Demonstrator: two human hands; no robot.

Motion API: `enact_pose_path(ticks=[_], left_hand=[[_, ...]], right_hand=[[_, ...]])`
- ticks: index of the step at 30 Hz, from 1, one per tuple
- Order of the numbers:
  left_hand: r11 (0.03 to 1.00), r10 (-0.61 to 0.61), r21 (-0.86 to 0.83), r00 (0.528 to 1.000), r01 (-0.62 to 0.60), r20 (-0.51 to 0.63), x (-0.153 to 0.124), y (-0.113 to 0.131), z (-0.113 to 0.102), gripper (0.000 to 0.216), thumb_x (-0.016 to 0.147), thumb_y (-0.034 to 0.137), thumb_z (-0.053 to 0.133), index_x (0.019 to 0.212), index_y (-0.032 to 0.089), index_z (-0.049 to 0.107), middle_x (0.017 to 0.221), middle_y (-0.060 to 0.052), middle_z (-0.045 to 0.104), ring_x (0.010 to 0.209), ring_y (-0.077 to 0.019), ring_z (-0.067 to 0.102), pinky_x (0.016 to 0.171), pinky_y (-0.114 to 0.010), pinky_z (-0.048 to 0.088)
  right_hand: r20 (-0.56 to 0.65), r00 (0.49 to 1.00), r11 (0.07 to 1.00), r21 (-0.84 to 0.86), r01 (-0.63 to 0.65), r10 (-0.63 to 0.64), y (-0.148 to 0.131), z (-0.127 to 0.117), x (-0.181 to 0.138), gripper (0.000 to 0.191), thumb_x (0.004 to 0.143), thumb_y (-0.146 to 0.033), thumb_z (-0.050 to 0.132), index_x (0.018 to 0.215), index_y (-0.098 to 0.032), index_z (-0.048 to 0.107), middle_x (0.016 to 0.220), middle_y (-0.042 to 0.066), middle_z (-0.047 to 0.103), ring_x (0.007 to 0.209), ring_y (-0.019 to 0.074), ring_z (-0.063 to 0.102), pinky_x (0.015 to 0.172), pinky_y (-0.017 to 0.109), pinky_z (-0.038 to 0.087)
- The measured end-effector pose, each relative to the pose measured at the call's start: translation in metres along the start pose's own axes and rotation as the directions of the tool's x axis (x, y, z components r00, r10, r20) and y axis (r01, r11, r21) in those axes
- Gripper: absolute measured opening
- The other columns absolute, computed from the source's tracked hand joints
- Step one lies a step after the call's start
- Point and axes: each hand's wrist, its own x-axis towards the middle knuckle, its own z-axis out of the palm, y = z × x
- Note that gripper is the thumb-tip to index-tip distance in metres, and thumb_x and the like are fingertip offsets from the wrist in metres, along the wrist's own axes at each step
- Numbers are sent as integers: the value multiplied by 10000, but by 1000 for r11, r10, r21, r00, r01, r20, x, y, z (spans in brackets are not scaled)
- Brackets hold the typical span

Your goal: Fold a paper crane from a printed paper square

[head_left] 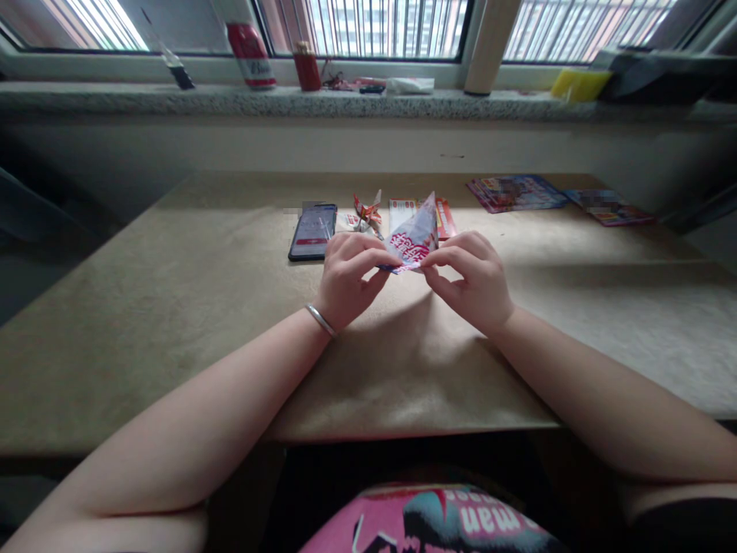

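Note:
Between my two hands is a folded sheet of printed paper point(413, 236), pale with pink and blue print, its pointed tip upward. My left hand point(352, 275), with a silver bangle at the wrist, pinches the paper's lower left edge. On the other side, my right hand point(473, 278) pinches the lower right edge between thumb and fingers. Behind the left hand lies a smartphone point(314, 232) with its screen lit. A small red-and-white folded paper figure point(368, 211) sits just beyond the hands, and a red-and-white printed sheet point(445, 220) lies partly hidden behind the held paper.
Colourful printed sheets point(515, 192) lie at the back right of the table point(173, 330), with more point(611, 207) beside them. On the windowsill point(357, 106) stand a red can point(252, 55), a red toothpick holder point(307, 69) and a yellow object point(580, 84).

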Motion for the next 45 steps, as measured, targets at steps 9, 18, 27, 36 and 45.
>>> enact_pose_path(ticks=[9,18,27,36,45], left_hand=[[983,-126,126,989,135,-73,-5,-8,2,108,818,152,631,764,218,697,1326,-55,421,1219,-261,425,982,-429,415],[967,155,157,951,-202,268,-5,-12,1,73,858,283,637,852,292,710,1272,2,540,1156,-220,457,1035,-433,375],[952,296,-32,887,-305,355,-3,-4,-8,322,790,173,609,1091,278,562,1358,-37,523,1251,-218,489,1149,-493,293],[997,56,33,976,-64,212,-6,-11,-5,493,844,329,635,1288,233,442,1024,-13,715,1057,-199,631,1166,-525,246],[955,115,181,853,-237,509,2,-3,-16,206,893,344,548,1001,297,717,975,14,735,1125,-234,572,1172,-560,185]], right_hand=[[75,931,923,128,-364,357,10,3,-4,50,835,-245,596,877,-234,573,865,15,595,763,150,583,661,313,513],[360,589,461,384,-800,723,25,17,-13,460,794,-466,639,1147,-282,410,1038,42,580,682,147,617,448,260,508],[491,558,424,366,-829,669,27,9,-12,223,812,-422,624,890,-220,573,927,43,641,654,137,599,492,273,505],[422,812,756,345,-556,404,33,5,-15,46,790,-241,645,785,-195,644,1180,91,587,1010,195,620,745,331,589],[444,848,892,195,-407,290,37,2,-15,37,758,-190,661,755,-226,665,1239,85,558,1200,245,536,870,435,579]])
